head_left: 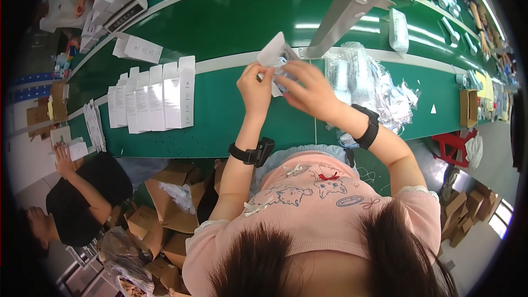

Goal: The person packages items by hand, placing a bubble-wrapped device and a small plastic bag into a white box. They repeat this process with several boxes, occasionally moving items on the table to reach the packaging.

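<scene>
The left hand [256, 87] clamps its fingers on an open box [270, 50]; the right hand [312, 89] is blurred, its grip unclear. Dark print [187, 84] marks cartons [157, 102] on the bench [217, 96].

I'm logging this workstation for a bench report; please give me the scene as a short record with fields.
Left hand: grip on an open white cardboard box, flap raised
Right hand: at the same box, slightly blurred; its hold is unclear
Wrists: black strapped bands, one on each
To the left: row of white rectangular cardboard boxes
To the right: heap of items in clear plastic wrapping
Surface: glossy green tabletop
</scene>
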Demonstrator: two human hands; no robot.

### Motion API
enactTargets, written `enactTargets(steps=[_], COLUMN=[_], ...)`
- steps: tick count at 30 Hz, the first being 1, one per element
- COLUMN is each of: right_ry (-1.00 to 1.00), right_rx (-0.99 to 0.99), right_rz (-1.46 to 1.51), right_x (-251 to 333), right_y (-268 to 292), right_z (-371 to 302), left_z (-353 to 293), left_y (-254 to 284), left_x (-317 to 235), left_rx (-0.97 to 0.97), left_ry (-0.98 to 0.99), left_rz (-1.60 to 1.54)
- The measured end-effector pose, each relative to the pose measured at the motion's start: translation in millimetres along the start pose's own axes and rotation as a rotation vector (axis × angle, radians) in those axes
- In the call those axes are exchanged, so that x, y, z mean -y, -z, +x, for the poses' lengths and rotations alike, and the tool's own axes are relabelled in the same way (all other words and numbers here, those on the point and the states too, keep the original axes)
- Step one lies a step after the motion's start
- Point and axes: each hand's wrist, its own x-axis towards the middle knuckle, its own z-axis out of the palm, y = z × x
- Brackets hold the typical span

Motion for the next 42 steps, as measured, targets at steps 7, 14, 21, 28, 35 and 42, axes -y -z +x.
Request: enactTargets(steps=[7,14,21,28,35,42], right_ry=[-0.439,-0.633,-0.619,-0.494,-1.038,-0.969], right_rx=[-0.121,-0.026,-0.511,-0.037,0.385,-0.193], right_rz=[0.665,1.052,0.667,0.320,0.521,-0.264], right_x=[-48,-78,-133,-109,-194,-423], right_y=[-46,-83,-135,-98,104,20], right_z=[-28,46,132,31,-33,-169], left_z=[42,26,-41,8,12,-7], left_y=[76,146,42,52,46,12], left_x=[96,198,90,125,140,104], left_rx=[-0.201,0.096,0.396,0.404,0.776,0.887], left_ry=[-0.233,0.115,0.133,0.185,0.364,0.187], left_rz=[0.452,1.300,1.069,0.583,-0.026,0.056])
